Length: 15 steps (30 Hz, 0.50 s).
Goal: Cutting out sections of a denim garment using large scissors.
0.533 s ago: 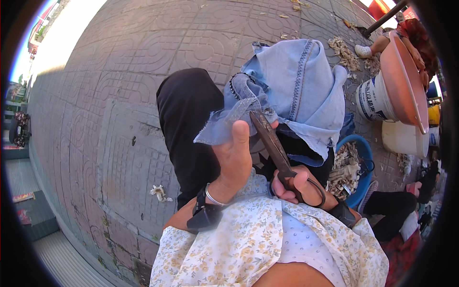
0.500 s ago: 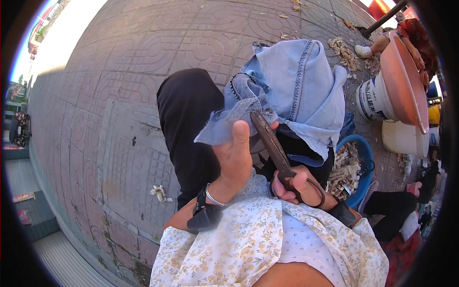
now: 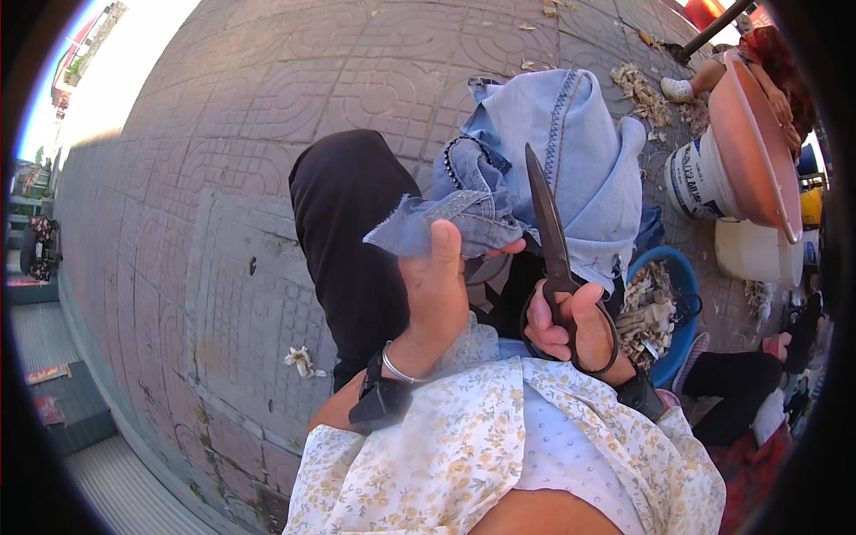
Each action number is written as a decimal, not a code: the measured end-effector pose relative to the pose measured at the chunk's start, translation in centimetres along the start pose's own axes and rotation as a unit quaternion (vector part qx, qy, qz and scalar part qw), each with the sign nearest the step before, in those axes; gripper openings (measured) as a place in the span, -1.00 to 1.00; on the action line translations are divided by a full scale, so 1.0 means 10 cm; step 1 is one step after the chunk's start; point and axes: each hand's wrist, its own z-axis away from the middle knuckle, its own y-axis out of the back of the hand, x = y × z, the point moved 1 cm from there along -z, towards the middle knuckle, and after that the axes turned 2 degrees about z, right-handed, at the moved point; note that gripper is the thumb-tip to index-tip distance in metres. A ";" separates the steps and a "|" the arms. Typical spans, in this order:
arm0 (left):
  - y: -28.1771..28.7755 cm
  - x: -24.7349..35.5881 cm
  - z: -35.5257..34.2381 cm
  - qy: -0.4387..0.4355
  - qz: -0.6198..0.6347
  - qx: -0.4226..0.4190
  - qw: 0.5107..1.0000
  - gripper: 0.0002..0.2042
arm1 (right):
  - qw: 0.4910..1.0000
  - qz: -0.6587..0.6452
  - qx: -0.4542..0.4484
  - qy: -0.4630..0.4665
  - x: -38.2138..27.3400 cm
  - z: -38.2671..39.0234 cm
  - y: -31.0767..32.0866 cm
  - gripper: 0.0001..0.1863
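My left hand point(image 3: 437, 290), a silver bangle at its wrist, holds a bunched grey-blue denim piece point(image 3: 477, 214) between upright thumb and fingers. One frayed end of it sticks out leftward past the thumb. In my right hand point(image 3: 584, 332) are large dark scissors point(image 3: 553, 234), with fingers and thumb in the black handle loops. The blades lie together and point up and away, apart from the piece in my left hand. Behind them a light blue denim garment point(image 3: 599, 147) with a heavy zigzag seam spreads over my right knee. Its lower edge looks ragged.
A blue basin point(image 3: 685, 294) of pale scraps stands right of my knee. Farther right, an orange basin point(image 3: 749, 143) tilts against a white bucket point(image 3: 697, 181), with another person's hands point(image 3: 785, 120) at its rim. Scraps point(image 3: 640, 94) litter the paving. My black-trousered knee point(image 3: 348, 196) rises on the left.
The scissors have swung right and away from the denim piece, and their blades now point more upward. My left hand keeps its hold, nearly in place.
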 end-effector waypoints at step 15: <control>0.10 0.27 -0.14 0.021 -0.011 -0.028 0.999 -0.52 | 0.992 0.064 0.055 0.096 -0.36 0.06 0.05 -0.62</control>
